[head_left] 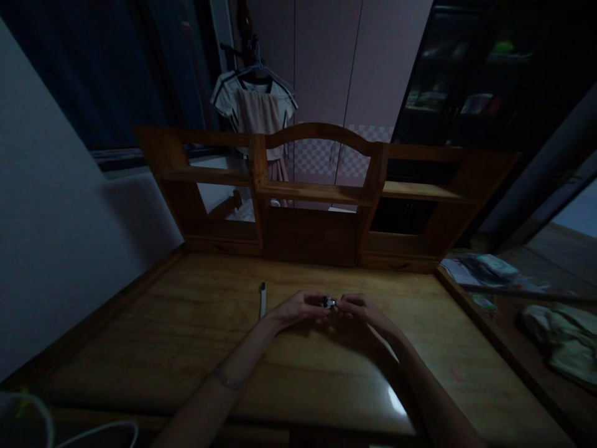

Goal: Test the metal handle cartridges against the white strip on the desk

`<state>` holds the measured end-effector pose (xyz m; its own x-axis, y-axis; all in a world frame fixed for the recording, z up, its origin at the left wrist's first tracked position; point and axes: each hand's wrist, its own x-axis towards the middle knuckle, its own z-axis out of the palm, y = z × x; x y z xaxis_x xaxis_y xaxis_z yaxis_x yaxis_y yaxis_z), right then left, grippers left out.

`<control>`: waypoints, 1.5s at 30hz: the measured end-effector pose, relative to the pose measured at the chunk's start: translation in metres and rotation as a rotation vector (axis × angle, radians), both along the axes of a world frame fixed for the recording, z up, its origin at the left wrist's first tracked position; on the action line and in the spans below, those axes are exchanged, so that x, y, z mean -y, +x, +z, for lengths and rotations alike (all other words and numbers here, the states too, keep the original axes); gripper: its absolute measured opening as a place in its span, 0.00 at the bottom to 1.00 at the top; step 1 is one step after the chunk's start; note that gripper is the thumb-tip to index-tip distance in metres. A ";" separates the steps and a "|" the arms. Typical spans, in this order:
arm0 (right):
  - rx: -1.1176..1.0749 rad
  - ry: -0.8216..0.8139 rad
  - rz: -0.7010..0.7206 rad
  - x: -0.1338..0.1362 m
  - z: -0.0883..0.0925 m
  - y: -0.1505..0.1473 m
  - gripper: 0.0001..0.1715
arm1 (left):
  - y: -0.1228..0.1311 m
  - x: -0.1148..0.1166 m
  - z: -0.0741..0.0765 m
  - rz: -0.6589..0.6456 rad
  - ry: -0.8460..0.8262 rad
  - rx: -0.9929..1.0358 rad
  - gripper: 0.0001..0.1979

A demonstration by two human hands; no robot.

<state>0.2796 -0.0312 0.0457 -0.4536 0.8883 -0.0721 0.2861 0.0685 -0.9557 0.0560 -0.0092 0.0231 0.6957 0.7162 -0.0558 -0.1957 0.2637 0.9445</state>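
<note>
Over the wooden desk (196,336), both hands meet at a small black-and-silver object (329,303), too dark and tiny for me to name its kind. My left hand (301,309) is closed on its left side, thumb and fingers pinching it. At its right end, the thumb and fingertips of my right hand (361,308) are pressed together, gripping the edge. Left of my left hand lies a slim white stick-like item (263,302) with a black tip, its near end partly hidden behind the wrist.
A wooden shelf unit (317,194) stands along the desk's back edge. A white wall (60,218) borders the left. Beyond the right edge lie papers (485,269) and a pale bag-like bundle (559,339). A white cable (107,426) curls at the lower left.
</note>
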 end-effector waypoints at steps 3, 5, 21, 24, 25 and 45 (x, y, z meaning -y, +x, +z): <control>-0.008 -0.015 0.004 0.001 0.001 0.000 0.25 | -0.001 -0.001 -0.001 -0.002 0.032 -0.005 0.26; -0.024 -0.017 0.004 0.002 0.002 0.000 0.25 | -0.003 0.000 -0.001 -0.014 0.017 0.003 0.26; -0.054 0.004 0.016 0.007 0.005 -0.005 0.24 | -0.004 -0.005 -0.010 0.045 -0.037 0.034 0.20; -0.032 0.016 0.016 0.006 0.005 -0.004 0.23 | -0.004 -0.005 -0.011 0.046 -0.033 0.050 0.19; -0.023 0.025 0.017 0.006 0.005 -0.004 0.23 | -0.004 -0.005 -0.011 0.040 -0.031 0.052 0.20; 0.023 0.127 0.031 0.005 0.007 -0.006 0.23 | -0.004 -0.005 -0.008 0.017 -0.036 0.020 0.24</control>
